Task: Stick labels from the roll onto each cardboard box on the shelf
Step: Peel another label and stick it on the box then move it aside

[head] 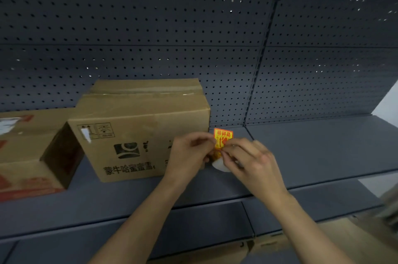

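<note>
- My right hand pinches the glossy orange-and-yellow label, which stands upright.
- My left hand, fingers curled, grips the white roll beneath it.
- Both are at the right front corner of the taped brown cardboard box, hiding some of its print.
- A second box sits to its left on the grey shelf.

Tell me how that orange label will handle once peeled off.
Pinched between the left hand and right hand, the label is a thin sheet: probably light and floppy. Being a sticker, it may cling to skin or fold onto itself.
</note>
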The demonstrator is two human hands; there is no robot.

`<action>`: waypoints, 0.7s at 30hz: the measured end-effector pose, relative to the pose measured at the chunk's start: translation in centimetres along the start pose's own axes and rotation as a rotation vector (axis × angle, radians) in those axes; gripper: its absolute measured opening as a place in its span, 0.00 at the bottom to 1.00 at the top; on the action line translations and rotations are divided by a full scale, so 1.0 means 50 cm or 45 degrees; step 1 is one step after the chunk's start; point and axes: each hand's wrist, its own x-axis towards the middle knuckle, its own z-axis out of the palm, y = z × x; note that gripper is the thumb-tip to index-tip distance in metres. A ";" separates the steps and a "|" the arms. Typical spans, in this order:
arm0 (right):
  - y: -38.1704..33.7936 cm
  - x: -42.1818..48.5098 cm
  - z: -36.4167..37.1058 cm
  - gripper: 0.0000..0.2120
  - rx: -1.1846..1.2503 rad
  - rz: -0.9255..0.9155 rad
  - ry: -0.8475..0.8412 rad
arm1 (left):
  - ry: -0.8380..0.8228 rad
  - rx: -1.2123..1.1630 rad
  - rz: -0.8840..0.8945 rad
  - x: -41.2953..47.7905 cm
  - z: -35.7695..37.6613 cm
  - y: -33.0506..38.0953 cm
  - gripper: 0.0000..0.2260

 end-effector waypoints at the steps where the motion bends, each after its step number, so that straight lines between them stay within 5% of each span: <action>1: -0.001 0.001 0.002 0.05 0.046 0.029 -0.020 | 0.009 0.020 0.025 -0.001 -0.006 0.001 0.08; 11: -0.023 0.060 0.015 0.02 1.059 1.153 0.000 | 0.092 0.054 0.131 -0.004 -0.067 0.010 0.06; 21: -0.042 0.097 0.039 0.01 1.236 1.129 -0.109 | 0.143 0.236 0.226 -0.005 -0.094 0.015 0.06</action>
